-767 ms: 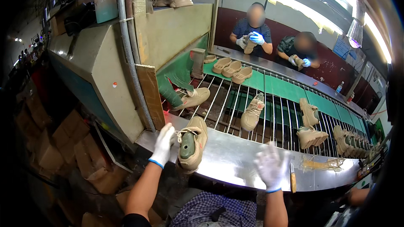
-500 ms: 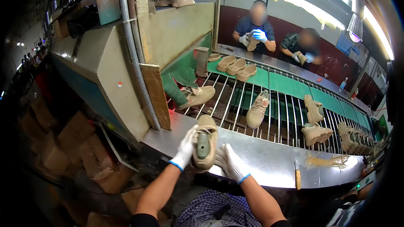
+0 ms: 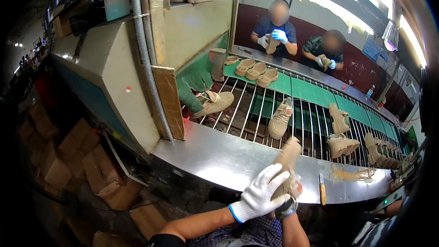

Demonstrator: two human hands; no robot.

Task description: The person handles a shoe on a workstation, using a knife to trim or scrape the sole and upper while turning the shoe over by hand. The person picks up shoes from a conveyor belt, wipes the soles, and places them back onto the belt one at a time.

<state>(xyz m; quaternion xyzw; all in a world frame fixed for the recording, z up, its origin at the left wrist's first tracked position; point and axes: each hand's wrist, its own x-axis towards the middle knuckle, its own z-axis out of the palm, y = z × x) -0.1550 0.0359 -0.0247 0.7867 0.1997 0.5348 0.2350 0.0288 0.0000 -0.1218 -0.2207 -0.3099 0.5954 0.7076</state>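
A beige lace-up shoe (image 3: pixel 288 153) is held up over the near edge of the metal counter, toe end pointing up and away. My left hand (image 3: pixel 261 193), in a white glove with a blue cuff, lies against the shoe's near left side, its fingers stretched and apart. My right hand (image 3: pixel 289 207), also gloved, grips the shoe from below near the heel; most of its fingers are hidden behind the shoe and my left hand. Just beyond, another beige shoe (image 3: pixel 280 119) rests on the conveyor's metal bars. A knife with a wooden handle (image 3: pixel 323 192) lies on the counter to the right.
The metal counter (image 3: pixel 206 148) borders the barred conveyor. A shoe (image 3: pixel 217 103) lies by the green flap of the machine (image 3: pixel 123 73). Several soles (image 3: pixel 256 70) sit on the green belt. More shoes (image 3: pixel 340 145) stand right. Two gloved people work across. Cardboard boxes (image 3: pixel 91 164) fill the lower left.
The shoe has moved right and been turned from upright onto its side. My right hand now grips it from below, while my left has shifted from holding it to lying spread against it.
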